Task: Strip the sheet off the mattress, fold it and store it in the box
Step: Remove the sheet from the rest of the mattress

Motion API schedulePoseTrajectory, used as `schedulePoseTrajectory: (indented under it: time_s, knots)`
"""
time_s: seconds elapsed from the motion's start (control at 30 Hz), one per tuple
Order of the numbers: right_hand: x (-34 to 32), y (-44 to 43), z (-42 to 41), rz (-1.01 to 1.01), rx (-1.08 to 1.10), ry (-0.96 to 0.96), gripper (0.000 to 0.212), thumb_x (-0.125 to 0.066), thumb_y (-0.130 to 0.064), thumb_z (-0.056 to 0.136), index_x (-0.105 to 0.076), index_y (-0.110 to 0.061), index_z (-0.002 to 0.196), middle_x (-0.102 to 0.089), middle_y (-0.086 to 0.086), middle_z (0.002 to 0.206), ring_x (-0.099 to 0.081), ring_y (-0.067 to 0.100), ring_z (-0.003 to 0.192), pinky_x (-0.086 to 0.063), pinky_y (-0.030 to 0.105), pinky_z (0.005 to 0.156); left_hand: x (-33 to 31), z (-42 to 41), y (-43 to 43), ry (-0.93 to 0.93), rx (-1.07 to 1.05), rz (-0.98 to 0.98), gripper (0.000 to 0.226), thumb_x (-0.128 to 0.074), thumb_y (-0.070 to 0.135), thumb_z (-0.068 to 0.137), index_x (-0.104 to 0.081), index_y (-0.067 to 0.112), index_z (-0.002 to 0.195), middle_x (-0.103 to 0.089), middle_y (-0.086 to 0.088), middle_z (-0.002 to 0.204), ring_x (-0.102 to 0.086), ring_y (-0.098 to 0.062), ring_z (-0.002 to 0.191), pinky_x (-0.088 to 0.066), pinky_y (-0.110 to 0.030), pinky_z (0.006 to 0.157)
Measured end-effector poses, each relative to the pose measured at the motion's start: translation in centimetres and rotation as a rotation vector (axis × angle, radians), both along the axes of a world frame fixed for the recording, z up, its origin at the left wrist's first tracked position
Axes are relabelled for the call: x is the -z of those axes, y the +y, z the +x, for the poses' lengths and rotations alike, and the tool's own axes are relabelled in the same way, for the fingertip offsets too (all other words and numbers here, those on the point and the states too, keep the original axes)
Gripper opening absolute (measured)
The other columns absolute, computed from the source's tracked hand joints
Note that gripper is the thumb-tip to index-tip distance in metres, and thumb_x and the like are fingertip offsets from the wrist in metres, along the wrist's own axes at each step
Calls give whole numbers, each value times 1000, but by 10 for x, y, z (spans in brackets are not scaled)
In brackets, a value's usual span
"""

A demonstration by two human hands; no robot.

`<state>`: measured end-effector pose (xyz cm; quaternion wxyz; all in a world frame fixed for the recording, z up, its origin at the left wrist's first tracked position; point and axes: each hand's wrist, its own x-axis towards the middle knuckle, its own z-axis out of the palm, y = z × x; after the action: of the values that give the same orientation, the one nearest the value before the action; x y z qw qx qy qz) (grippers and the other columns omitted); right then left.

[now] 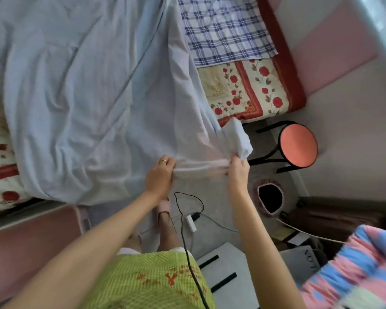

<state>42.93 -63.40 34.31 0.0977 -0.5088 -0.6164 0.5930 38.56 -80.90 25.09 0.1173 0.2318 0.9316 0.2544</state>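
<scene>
A pale blue sheet (pixel 83 90) lies rumpled over most of the bed, pulled back from the right side. There the mattress pad with red roses (pixel 243 90) shows, with a blue checked cloth (pixel 225 27) lying on it. My left hand (pixel 159 176) and my right hand (pixel 239 168) both grip the sheet's near edge, stretched taut between them over the bed's corner. A bunched corner of the sheet (pixel 239 139) sticks up above my right hand. No box can be told for certain.
A round stool with an orange seat (pixel 298 148) stands right of the bed corner. A fluffy item with a dark hole (pixel 270 197) lies on the floor. A power strip (pixel 191 221) and cables lie by my feet. A pink and blue quilt (pixel 361 264) is at bottom right.
</scene>
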Motion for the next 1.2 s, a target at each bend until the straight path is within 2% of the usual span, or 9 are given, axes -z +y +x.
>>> schedulePoseTrajectory:
  time_s: [0.1, 0.23, 0.43, 0.53, 0.63, 0.83, 1.0, 1.1, 1.2]
  knots:
    - [6, 29, 5, -75, 219, 16, 20, -50, -9, 95, -57, -3, 112, -61, 1, 90, -60, 17, 85, -46, 28, 74, 11, 10, 1, -37, 144, -130, 38, -67, -10, 58, -57, 10, 89, -56, -7, 89, -57, -28, 85, -31, -26, 44]
    - [30, 62, 18, -359, 422, 37, 30, -55, -8, 92, -53, 1, 121, -63, 7, 94, -62, 20, 79, -51, 27, 62, 30, 28, 19, -73, 287, -291, 46, -68, -16, 45, -57, 8, 83, -55, -8, 80, -57, -30, 72, -31, -25, 39]
    - [32, 94, 25, -105, 436, 79, 16, -56, -19, 94, -51, -11, 108, -61, -7, 90, -60, 5, 77, -48, 16, 57, 43, 41, 33, -58, 371, -372, 55, -77, -10, 26, -60, 11, 74, -54, -3, 65, -55, -23, 55, -24, -19, 33]
    - [26, 102, 27, 1, 378, 101, 3, -55, -14, 95, -57, -15, 97, -61, -10, 89, -60, 0, 76, -48, 11, 60, 40, 46, 39, -114, 422, -418, 49, -80, 4, 51, -61, 11, 96, -60, -4, 82, -60, -26, 74, -38, -26, 41]
    - [26, 109, 35, 71, 323, 118, 17, -58, -10, 93, -59, -25, 84, -62, -10, 82, -61, -2, 72, -51, 17, 69, 45, 57, 49, -250, 442, -476, 38, -53, 22, 84, -47, 14, 121, -57, -7, 113, -57, -28, 100, -41, -33, 65]
    - [58, 142, 56, 224, 328, -2, 11, -58, -13, 93, -64, -12, 84, -65, 1, 82, -60, -3, 67, -46, 17, 63, 47, 78, 64, -437, 691, -524, 24, -42, 24, 92, -57, 13, 108, -62, -8, 109, -59, -26, 100, -39, -29, 69]
    - [134, 174, 85, 71, 630, -478, 33, -44, -16, 99, -49, -6, 130, -51, 16, 133, -49, 30, 119, -45, 39, 94, 57, 66, 49, -433, 478, -393, 8, -45, 25, 92, -51, 23, 96, -60, -2, 105, -58, -23, 101, -39, -30, 70]
    - [156, 144, 65, 135, 407, -660, 47, -42, -1, 95, -37, -11, 141, -37, 16, 144, -35, 33, 130, -38, 41, 101, 71, 43, 22, -487, 355, -343, 14, -48, 23, 91, -57, 20, 101, -63, -2, 109, -58, -22, 101, -41, -30, 74]
    - [167, 78, 13, 158, 64, -605, 51, -44, 0, 92, -35, -11, 141, -32, 15, 144, -30, 31, 131, -34, 38, 99, 85, 22, -21, -584, 153, -292, 16, -52, 19, 90, -60, 16, 103, -65, -5, 108, -59, -24, 99, -43, -30, 77]
